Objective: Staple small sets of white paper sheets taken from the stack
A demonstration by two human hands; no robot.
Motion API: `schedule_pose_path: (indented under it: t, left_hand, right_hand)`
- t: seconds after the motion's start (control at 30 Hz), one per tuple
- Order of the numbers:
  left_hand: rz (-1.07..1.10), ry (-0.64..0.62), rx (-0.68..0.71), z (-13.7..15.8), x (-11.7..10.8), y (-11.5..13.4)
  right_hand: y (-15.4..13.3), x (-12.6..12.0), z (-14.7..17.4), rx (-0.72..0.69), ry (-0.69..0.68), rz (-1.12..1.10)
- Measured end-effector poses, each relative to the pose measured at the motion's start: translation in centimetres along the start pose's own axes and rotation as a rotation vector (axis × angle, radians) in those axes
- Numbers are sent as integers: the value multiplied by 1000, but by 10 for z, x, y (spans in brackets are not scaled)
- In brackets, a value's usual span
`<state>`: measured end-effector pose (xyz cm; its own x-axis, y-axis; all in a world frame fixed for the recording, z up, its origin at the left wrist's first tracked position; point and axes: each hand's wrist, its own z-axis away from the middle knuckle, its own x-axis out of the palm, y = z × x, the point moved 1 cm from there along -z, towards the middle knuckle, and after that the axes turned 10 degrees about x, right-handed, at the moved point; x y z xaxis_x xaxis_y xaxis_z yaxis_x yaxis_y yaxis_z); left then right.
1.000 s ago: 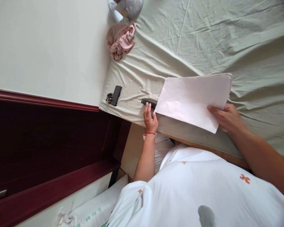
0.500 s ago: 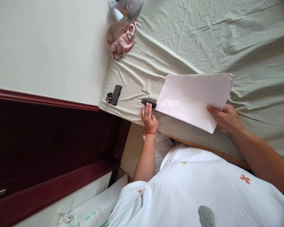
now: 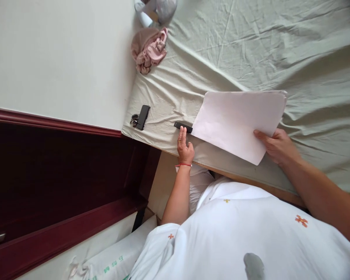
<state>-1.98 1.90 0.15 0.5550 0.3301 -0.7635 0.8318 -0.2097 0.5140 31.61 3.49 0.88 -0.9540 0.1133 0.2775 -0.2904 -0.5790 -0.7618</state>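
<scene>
My right hand (image 3: 280, 146) grips a stack of white paper sheets (image 3: 236, 122) by its right end, thumb on top and fingers beneath. The stack lies tilted over the front part of the green-sheeted bed. At its lower left corner is a slim black stapler-like tool (image 3: 183, 127); whether the paper sits between its jaws cannot be made out. My left hand (image 3: 186, 148) has two fingers stretched out, with their tips at the near side of this black tool, and the other fingers folded. A red cord circles the left wrist.
Left on the sheet (image 3: 251, 42) lie a flat black rectangular object (image 3: 143, 117) and small black clip-like pieces (image 3: 134, 119). Farther back are a crumpled pink cloth (image 3: 150, 50) and a plastic bag (image 3: 165, 9) by the wall. Dark red wooden panelling (image 3: 55, 167) borders the left side.
My left fingers have drawn together and slid slightly back toward me, showing more of the black tool. The paper stack and my right hand have shifted very slightly left.
</scene>
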Motion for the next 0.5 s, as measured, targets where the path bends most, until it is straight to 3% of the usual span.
schedule_pose_path:
  t: [0.2, 0.37, 0.5]
  left_hand:
    - [-9, -12, 6, 0, 2, 1]
    - [-32, 16, 34, 2, 3, -2]
    - [43, 88, -107, 11, 0, -9]
  right_hand:
    - [-1, 1, -1, -50, 36, -80]
    - [-14, 2, 5, -277, 77, -206]
    - [-19, -2, 10, -172, 33, -218]
